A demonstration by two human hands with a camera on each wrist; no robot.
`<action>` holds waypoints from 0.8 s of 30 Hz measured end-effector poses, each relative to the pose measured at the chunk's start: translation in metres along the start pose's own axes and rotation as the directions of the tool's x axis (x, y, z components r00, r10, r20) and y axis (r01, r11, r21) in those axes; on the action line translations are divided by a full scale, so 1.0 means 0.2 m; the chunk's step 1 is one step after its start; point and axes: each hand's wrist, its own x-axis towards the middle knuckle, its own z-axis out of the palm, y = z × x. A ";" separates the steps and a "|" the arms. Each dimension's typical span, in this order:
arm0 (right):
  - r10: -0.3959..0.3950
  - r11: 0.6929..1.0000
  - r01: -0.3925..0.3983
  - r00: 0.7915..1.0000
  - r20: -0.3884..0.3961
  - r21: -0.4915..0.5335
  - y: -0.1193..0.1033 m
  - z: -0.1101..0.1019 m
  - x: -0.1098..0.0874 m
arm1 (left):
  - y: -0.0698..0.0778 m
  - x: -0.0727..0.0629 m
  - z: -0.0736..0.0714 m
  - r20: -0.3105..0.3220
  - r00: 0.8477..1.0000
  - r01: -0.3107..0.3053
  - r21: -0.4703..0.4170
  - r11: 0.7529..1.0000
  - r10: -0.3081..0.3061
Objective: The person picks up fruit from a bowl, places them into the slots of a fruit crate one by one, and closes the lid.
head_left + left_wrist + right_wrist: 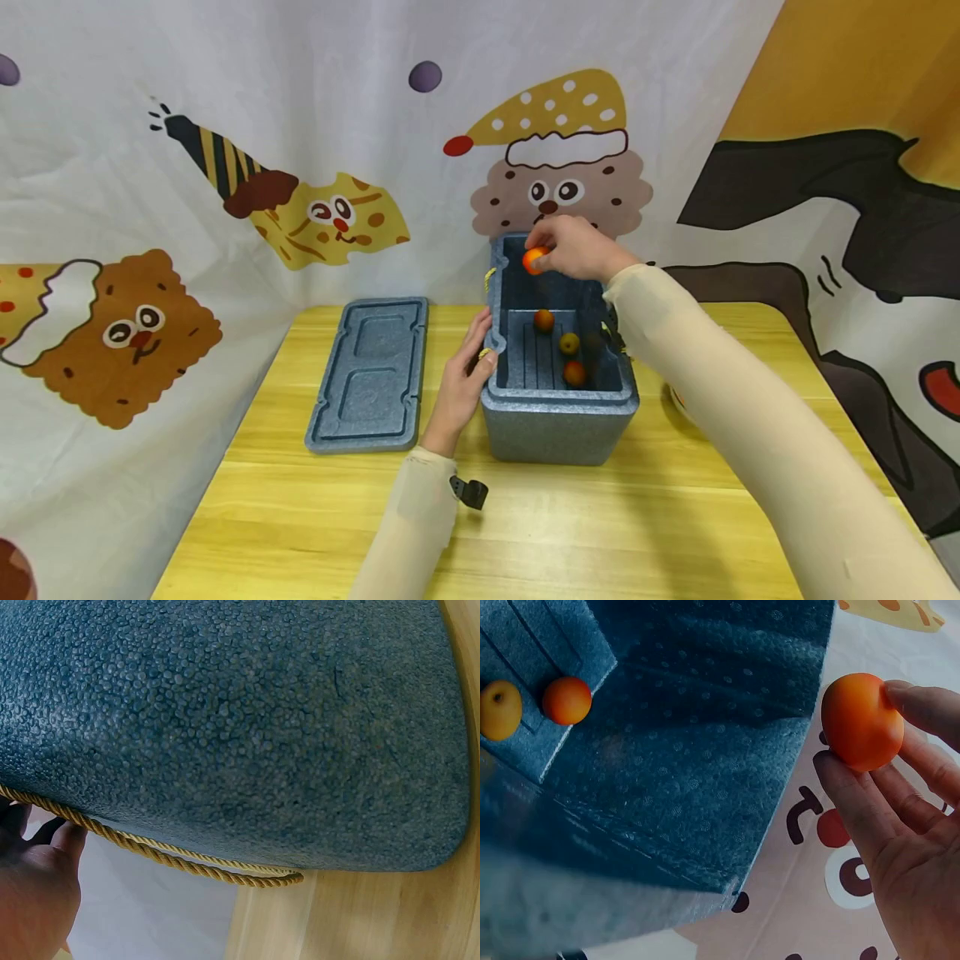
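Observation:
A grey foam box (558, 433) stands uncovered on the table. My right hand (577, 248) is over its far end, pinching an orange-red round fruit (861, 724) between thumb and fingertips. Down on the box floor lie two similar orange-red fruits (543, 321) and a yellow fruit (569, 343) with a dark dimple. Along the box's left side, my left hand (461, 383) rests with fingers extended against the outer wall and the thumb near the rim. A yellow rope handle (187, 864) runs beside those fingers in the left wrist view.
The matching grey lid (367, 375) lies flat on the wooden table (525, 533), left of the box. Behind, a cartoon-printed cloth (360, 100) hangs close to the table's far edge. A round rim (677, 402) shows partly from behind the right sleeve.

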 end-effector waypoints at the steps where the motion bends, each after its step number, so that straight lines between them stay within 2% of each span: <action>1: 0.002 1.000 -0.002 1.000 0.001 0.003 0.00 0.01 0.00 | 0.00 0.00 0.00 0.001 1.000 0.003 -0.001 1.000 -0.003; 2: 0.002 1.000 -0.002 1.000 0.002 0.006 0.00 0.01 0.00 | -0.02 0.00 0.00 -0.001 1.000 -0.004 -0.004 1.000 0.004; 5: 0.004 1.000 -0.004 1.000 0.004 0.007 -0.01 0.02 0.01 | -0.02 0.00 0.00 0.003 1.000 0.000 -0.005 1.000 0.000; 8: 0.008 1.000 -0.008 1.000 0.006 0.003 -0.02 0.02 0.01 | -0.02 -0.01 0.01 0.005 1.000 -0.003 -0.003 1.000 0.003; 9: 0.008 1.000 -0.008 1.000 0.003 -0.001 -0.02 0.02 0.01 | 0.01 0.00 0.01 0.008 1.000 0.005 -0.001 1.000 -0.005; 16: 0.014 1.000 -0.014 0.998 -0.055 0.000 -0.03 0.00 -0.01 | 0.01 0.00 0.01 0.002 1.000 0.000 -0.004 1.000 0.000; 24: -0.008 1.000 0.007 0.999 -0.038 -0.030 -0.03 -0.01 -0.03 | 0.02 -0.01 0.01 0.001 1.000 0.000 -0.003 1.000 0.000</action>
